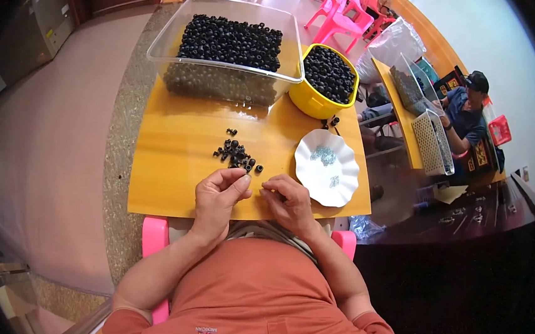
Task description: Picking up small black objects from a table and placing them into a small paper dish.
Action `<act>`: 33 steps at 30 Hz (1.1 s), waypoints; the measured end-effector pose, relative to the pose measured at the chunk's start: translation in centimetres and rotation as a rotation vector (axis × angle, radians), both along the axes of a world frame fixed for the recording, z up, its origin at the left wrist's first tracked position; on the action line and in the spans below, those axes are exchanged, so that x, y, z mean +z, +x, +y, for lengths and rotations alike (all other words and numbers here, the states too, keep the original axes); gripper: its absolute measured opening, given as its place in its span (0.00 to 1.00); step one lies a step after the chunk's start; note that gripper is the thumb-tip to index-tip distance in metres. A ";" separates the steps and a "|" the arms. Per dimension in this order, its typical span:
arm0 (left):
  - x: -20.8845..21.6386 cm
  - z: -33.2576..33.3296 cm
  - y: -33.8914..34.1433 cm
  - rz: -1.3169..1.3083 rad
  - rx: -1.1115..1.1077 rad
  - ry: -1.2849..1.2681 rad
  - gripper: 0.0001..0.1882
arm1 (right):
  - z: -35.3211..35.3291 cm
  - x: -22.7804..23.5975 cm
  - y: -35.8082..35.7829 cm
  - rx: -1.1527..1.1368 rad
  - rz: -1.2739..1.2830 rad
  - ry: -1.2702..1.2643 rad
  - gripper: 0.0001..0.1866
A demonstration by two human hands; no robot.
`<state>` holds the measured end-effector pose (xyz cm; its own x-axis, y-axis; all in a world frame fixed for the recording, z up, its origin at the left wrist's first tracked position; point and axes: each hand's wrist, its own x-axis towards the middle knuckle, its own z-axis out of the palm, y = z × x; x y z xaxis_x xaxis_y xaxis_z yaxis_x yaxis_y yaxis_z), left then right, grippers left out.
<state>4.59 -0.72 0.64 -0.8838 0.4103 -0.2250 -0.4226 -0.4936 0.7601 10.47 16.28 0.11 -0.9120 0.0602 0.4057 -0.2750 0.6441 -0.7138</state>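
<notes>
My left hand (217, 202) is closed in a pinch, thumb against forefinger, just over the near edge of the table. A dark speck shows at its fingertips, too small to name. Close beside it my right hand (289, 204) is closed too, its fingertips drawn together; whatever they hold is hidden. Just beyond the left fingertips lies a loose pile of small black plastic parts (233, 151), round and hollow. To the right of my right hand sits a white plate with a wavy rim (305, 161), bearing two small heaps of clear bluish pieces (324, 155).
A large clear bin (222, 67) of black parts stands at the table's (167, 168) far side. Right of it is a yellow tub (312, 100), also full. Farther right, a person (467, 110) sits by a white basket (432, 144). Pink chairs (342, 4) stand behind.
</notes>
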 end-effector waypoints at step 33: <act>0.0 0.1 0.9 0.018 -0.084 -0.007 0.06 | -0.2 -0.2 0.2 0.022 0.040 -0.003 0.07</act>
